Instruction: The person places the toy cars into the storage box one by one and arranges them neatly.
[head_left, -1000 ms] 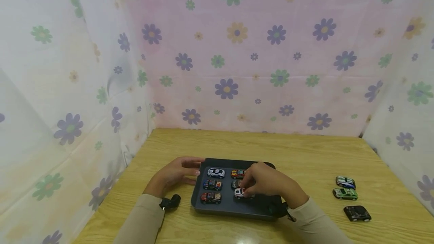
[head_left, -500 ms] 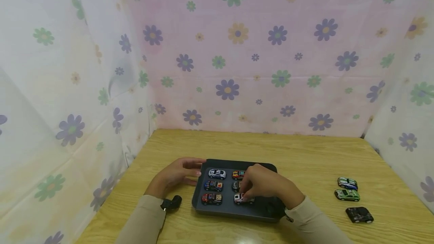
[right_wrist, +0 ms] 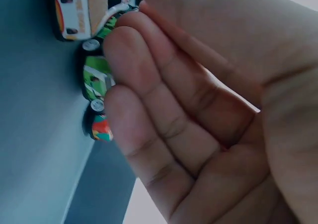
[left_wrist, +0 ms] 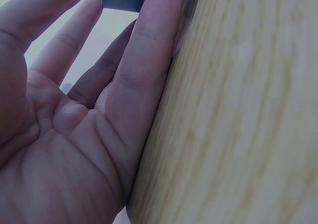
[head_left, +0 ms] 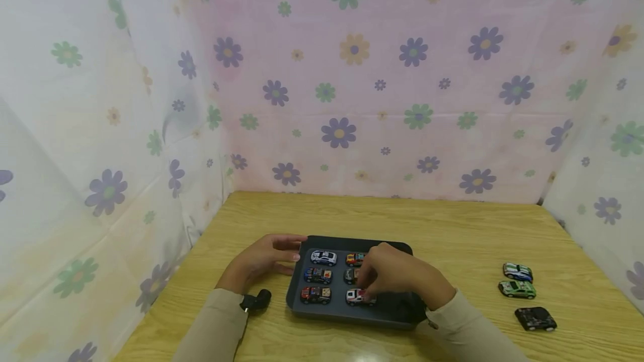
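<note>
My right hand (head_left: 402, 275) is over the right half of a dark grey baking tray (head_left: 352, 320). Its thumb and fingertips pinch the right end of a white toy car (head_left: 355, 295) that sits low in the tray's second column. In the right wrist view the white car (right_wrist: 74, 10) shows beyond the fingertips, with a green-and-black toy car (right_wrist: 97, 77) and a red-orange one (right_wrist: 102, 128) lined up past it. At the tray's left side my left hand (head_left: 261, 258) rests on its edge against the table, fingers loosely extended, fingertips at the rim.
Down the tray's left side stand a white-and-blue toy car (head_left: 323, 257), a dark blue one (head_left: 318, 275) and a red one (head_left: 316, 295). On the wooden table (head_left: 453, 239) to the right lie a green-white-blue car (head_left: 517, 272), a green car (head_left: 517, 289) and a black car (head_left: 535, 319).
The white car has come down slightly toward the near side of the tray, in line with the red car, with my right fingers still at it. My left hand has stayed at the tray's rim.
</note>
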Demonstrator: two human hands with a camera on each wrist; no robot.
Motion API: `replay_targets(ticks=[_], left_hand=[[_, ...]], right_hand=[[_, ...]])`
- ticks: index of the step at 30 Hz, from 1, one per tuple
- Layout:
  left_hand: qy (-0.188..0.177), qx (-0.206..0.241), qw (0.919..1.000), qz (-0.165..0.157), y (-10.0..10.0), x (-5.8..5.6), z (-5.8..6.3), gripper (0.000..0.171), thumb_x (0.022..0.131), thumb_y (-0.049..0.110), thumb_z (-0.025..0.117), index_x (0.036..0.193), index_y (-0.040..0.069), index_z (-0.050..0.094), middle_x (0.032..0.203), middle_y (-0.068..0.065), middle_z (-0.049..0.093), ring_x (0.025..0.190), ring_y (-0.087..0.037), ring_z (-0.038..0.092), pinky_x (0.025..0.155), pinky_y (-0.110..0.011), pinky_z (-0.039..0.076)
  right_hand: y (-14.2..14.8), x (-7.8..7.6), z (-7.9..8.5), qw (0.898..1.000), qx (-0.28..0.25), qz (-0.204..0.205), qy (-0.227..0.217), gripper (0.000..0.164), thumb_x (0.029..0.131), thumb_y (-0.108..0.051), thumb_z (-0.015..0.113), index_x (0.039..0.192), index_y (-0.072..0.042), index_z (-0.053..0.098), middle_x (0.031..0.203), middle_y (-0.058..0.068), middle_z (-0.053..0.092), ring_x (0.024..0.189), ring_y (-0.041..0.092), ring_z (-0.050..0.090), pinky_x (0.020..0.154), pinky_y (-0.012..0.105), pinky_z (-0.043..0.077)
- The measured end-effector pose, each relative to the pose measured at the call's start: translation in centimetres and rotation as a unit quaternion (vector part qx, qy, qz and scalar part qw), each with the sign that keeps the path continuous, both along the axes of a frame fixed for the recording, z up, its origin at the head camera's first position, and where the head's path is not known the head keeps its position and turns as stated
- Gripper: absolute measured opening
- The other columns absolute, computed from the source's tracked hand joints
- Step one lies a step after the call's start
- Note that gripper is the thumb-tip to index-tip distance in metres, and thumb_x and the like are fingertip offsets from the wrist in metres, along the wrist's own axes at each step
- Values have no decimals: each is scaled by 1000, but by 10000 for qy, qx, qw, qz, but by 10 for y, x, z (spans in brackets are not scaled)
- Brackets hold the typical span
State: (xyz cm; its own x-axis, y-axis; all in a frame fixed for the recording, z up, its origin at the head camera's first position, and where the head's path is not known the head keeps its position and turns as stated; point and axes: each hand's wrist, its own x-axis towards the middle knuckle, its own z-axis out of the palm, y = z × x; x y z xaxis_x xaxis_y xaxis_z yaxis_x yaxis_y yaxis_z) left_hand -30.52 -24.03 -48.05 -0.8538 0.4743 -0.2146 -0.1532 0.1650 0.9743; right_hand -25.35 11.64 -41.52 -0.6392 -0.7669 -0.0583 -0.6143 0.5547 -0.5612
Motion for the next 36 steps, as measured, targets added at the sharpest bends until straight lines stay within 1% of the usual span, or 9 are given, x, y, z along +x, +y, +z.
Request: replay_targets(ticks=[5, 9, 14, 19, 24, 32, 36], left_hand=[[-10, -12, 10000, 9, 0, 0, 0, 57, 94, 16, 77, 148, 19, 58, 155, -15, 50, 125, -29, 64, 94, -48, 61], [30, -63, 10000, 41, 1, 2, 2, 60, 92, 18, 80, 148, 18, 58, 156, -17, 48, 126, -29, 63, 94, -48, 61], [56, -24, 10000, -27, 1, 2, 2, 59, 94, 16, 77, 150, 16, 56, 155, -18, 50, 125, -30, 64, 93, -48, 62], [-6, 36, 10000, 0, 2, 3, 3, 58, 95, 13, 76, 149, 16, 56, 153, -16, 52, 124, -29, 65, 94, -48, 61], [33, -17, 10000, 41, 1, 3, 4, 57, 95, 14, 76, 149, 16, 56, 154, -17, 50, 124, -29, 64, 93, -47, 62], [25, -65, 10000, 37, 2, 3, 5, 56, 96, 13, 75, 149, 16, 57, 153, -16, 52, 123, -29, 65, 93, -48, 62], [-25, -93, 9999, 48, 2, 1, 4, 57, 95, 14, 77, 148, 17, 58, 152, -15, 54, 122, -28, 66, 93, -47, 62]], right_hand=[[8, 1, -2, 9995, -16, -204, -221, 15, 80, -17, 90, 91, -24, 83, 88, -14, 77, 77, -4, 68, 69, 20, 59], [10, -1, -5, 9994, -68, -220, -274, 15, 81, -17, 90, 92, -24, 83, 88, -15, 77, 77, -3, 68, 70, 20, 59], [11, 1, -6, 9989, -159, -260, -363, 14, 81, -15, 89, 91, -23, 83, 88, -14, 77, 77, -3, 69, 70, 20, 59], [11, 2, -7, 9989, -198, -294, -321, 13, 81, -17, 89, 90, -22, 83, 87, -14, 76, 77, -3, 68, 70, 20, 59], [10, 1, -7, 9987, -219, -311, -337, 10, 82, -18, 89, 90, -22, 83, 86, -15, 76, 76, -3, 68, 70, 20, 59], [10, 1, -4, 9992, -174, -286, -225, 8, 83, -20, 88, 90, -23, 84, 85, -17, 75, 76, -4, 68, 70, 20, 59], [16, 0, -1, 9989, -313, -254, -222, 8, 85, -20, 87, 92, -21, 84, 88, -13, 77, 77, -3, 69, 70, 20, 59]])
